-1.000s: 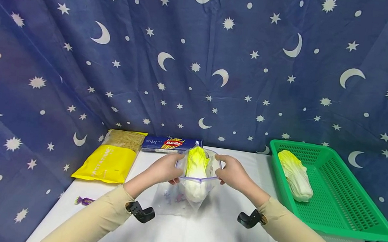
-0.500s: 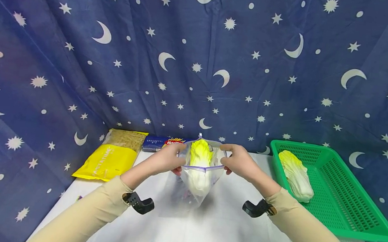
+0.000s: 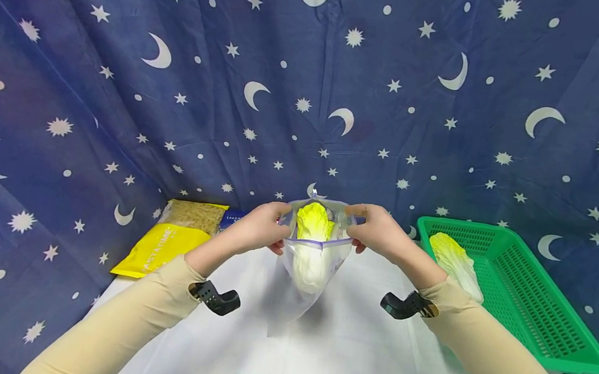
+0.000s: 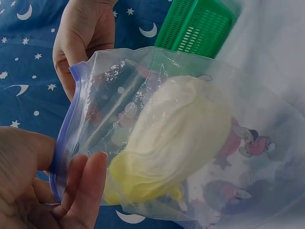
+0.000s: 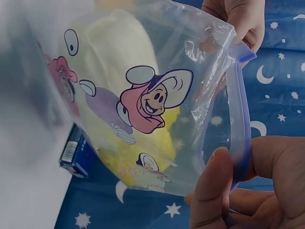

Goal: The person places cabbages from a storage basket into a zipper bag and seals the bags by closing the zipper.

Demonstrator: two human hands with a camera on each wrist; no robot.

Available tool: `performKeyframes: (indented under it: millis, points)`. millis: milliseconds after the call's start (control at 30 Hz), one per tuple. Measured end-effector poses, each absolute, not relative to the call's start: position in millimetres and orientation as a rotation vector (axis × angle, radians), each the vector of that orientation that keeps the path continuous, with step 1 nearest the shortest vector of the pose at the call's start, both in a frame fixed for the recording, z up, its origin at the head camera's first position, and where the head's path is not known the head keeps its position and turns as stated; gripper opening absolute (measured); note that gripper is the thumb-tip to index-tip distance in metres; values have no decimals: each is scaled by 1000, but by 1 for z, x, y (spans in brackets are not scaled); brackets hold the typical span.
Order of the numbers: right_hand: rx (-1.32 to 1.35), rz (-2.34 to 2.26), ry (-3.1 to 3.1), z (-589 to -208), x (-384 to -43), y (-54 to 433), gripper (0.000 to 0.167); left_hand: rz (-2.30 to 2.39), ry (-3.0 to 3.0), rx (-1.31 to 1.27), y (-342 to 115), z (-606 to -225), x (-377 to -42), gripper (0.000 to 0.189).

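A clear zip bag (image 3: 289, 297) with a purple zip edge and cartoon prints hangs between both hands, its mouth spread apart. Inside it stands a napa cabbage (image 3: 310, 254), yellow leaf end up toward the mouth and white base down. My left hand (image 3: 262, 229) pinches the left side of the bag's mouth between thumb and fingers. On the opposite side my right hand (image 3: 378, 230) pinches the rim the same way. The wrist views show the cabbage (image 4: 178, 129) through the plastic, with the purple zip (image 5: 243, 109) between thumb and fingers.
At right stands a green basket (image 3: 530, 293) with another napa cabbage (image 3: 454, 263) in it. A yellow pasta bag (image 3: 163, 249) lies at back left beside a blue spaghetti box (image 3: 231, 218), mostly hidden by the left hand. A blue star-patterned curtain (image 3: 369, 133) hangs behind the table.
Both hands have lifted the bag upward and slightly right, with the cabbage inside. The spaghetti box is now more covered by the left hand, and the purple wrapped candy is hidden by the left arm.
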State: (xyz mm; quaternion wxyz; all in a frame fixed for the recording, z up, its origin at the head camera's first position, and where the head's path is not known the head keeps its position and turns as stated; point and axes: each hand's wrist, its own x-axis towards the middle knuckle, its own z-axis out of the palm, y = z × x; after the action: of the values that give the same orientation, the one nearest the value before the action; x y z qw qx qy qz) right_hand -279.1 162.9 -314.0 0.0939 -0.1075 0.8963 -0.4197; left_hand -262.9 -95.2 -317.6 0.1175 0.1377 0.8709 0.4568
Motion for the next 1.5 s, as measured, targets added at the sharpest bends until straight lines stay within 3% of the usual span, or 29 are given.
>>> performKeyframes:
  millis: [1500]
  points:
    - [-345, -1243, 2636, -284, -274, 168, 64, 1560, 2399, 339, -90, -300, -260, 69]
